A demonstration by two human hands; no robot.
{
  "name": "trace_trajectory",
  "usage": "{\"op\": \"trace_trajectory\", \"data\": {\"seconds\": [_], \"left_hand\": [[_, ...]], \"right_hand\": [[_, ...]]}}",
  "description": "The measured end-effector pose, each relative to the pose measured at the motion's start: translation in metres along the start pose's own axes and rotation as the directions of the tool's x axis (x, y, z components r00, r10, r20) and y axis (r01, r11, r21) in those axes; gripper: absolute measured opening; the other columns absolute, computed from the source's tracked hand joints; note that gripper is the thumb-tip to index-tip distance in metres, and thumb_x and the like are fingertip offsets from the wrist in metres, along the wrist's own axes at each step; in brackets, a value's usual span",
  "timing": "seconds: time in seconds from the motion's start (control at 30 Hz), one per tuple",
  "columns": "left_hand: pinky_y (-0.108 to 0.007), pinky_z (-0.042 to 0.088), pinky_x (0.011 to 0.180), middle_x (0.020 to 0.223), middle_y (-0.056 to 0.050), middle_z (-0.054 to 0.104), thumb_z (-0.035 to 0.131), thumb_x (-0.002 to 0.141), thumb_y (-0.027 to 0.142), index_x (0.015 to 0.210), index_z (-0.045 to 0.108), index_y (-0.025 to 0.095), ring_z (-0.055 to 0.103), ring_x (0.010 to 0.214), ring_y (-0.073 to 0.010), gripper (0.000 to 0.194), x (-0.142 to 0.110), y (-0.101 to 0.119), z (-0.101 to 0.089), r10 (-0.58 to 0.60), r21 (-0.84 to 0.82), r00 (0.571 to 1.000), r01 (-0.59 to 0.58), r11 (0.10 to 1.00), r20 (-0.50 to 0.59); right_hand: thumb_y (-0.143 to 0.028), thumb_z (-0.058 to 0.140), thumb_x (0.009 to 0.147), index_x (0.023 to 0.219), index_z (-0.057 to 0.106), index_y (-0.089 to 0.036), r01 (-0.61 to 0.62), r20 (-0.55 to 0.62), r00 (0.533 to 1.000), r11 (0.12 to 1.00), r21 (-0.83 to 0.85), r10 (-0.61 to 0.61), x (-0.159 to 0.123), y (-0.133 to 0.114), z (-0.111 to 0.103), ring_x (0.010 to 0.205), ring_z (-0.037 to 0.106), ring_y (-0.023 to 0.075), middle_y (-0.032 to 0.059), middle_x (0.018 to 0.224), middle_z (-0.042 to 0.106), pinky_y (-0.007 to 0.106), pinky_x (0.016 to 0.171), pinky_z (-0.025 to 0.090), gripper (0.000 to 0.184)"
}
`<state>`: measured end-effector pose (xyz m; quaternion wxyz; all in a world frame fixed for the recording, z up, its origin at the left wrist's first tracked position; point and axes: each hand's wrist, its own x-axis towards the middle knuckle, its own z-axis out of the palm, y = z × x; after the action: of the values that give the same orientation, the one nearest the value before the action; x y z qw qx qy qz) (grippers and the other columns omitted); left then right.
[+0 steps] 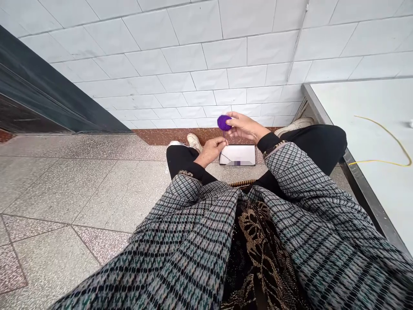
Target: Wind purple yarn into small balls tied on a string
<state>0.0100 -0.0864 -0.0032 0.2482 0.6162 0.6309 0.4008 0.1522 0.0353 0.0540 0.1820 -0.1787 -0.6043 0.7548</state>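
The white tiled wall [190, 56] has a reddish-brown skirting [151, 137] at its foot. Left of the wall's middle stands a dark door frame [51, 86]; below it spreads speckled tile floor [93, 181]; right, a white-topped, metal-edged table [368, 101].

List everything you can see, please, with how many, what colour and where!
Ball: 1, purple, right hand
Strand: 1, purple, from ball to left fingertips
Box, seemingly: 1, white with dark edges, beyond lap
Table: 1, white top, right side
Cord: 1, yellow, on table
Small thing: 1, white, table's far right
Wall: 1, white tiles, ahead
Wire or pipe: 1, whitish, on wall
Skirting: 1, reddish-brown, wall's foot
Panel: 1, dark, left
Floor: 1, speckled grey and pinkish, below
Striped edge: 1, black and gold, by lap
Shoes: count unclear, whitish, near wall
Bracelets: 2, colours unclear, wrists
Coat: 1, checked, body
Hands: 2, bare, centre
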Motion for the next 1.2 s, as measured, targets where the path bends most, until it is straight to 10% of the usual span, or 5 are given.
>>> {"op": "trace_trajectory", "data": {"seconds": [0.2, 0.6, 0.77, 0.93, 1.2], "left_hand": [[-0.029, 0.045, 0.079, 0.082, -0.004, 0.067, 0.053, 0.086, 0.029, 0.077, 0.065, 0.016, 0.059, 0.079, -0.0165, 0.020, -0.003, 0.019, -0.008, 0.126, 0.147, 0.984, -0.144, 0.979, 0.128], [-0.027, 0.045, 0.070, 0.074, -0.001, 0.063, 0.053, 0.084, 0.033, 0.083, 0.065, 0.016, 0.055, 0.072, -0.0154, 0.021, 0.007, -0.004, -0.034, -0.027, 0.018, 0.986, 0.030, 0.999, -0.162], [-0.025, 0.041, 0.067, 0.065, 0.001, 0.057, 0.054, 0.083, 0.033, 0.075, 0.062, 0.015, 0.050, 0.066, -0.0129, 0.021, 0.002, -0.001, -0.017, -0.054, 0.043, 0.997, 0.052, 0.998, 0.051], [-0.026, 0.042, 0.069, 0.071, -0.001, 0.062, 0.056, 0.082, 0.037, 0.076, 0.066, 0.014, 0.052, 0.067, -0.0132, 0.025, -0.003, 0.017, -0.019, 0.005, 0.096, 0.956, -0.035, 0.995, 0.293], [-0.024, 0.039, 0.058, 0.064, 0.001, 0.056, 0.060, 0.080, 0.035, 0.075, 0.061, 0.015, 0.048, 0.058, -0.0110, 0.021, 0.004, -0.004, -0.043, -0.055, -0.079, 0.998, 0.051, 0.996, -0.042]], "right_hand": [[-0.013, 0.069, 0.084, 0.108, 0.037, -0.023, -0.164, -0.293, 0.956, 0.886, -0.433, 0.033, 0.011, 0.014, -0.007, 0.040, 0.046, 0.0073, -0.0074, 0.060, 0.052, 0.014, 0.033, 0.034, 0.041], [-0.001, 0.061, 0.081, 0.109, 0.051, -0.017, -0.141, 0.312, 0.931, 0.976, -0.166, 0.188, -0.013, -0.002, 0.008, 0.055, 0.060, 0.0066, 0.0008, 0.088, 0.065, 0.017, 0.051, 0.054, 0.034], [-0.009, 0.061, 0.089, 0.108, 0.041, -0.019, 0.027, -0.009, 1.000, 0.998, 0.051, -0.027, -0.003, -0.005, 0.005, 0.056, 0.060, 0.0063, -0.0018, 0.081, 0.062, 0.018, 0.056, 0.056, 0.030], [-0.007, 0.067, 0.084, 0.109, 0.041, -0.020, -0.142, -0.212, 0.976, 0.899, -0.413, 0.057, 0.004, 0.007, 0.000, 0.046, 0.051, 0.0072, -0.0034, 0.069, 0.057, 0.014, 0.038, 0.042, 0.038], [-0.005, 0.067, 0.080, 0.107, 0.053, -0.017, -0.128, 0.329, 0.910, 0.925, -0.358, 0.253, -0.014, 0.001, 0.007, 0.055, 0.061, 0.0075, 0.0016, 0.089, 0.065, 0.019, 0.053, 0.055, 0.032]]}}
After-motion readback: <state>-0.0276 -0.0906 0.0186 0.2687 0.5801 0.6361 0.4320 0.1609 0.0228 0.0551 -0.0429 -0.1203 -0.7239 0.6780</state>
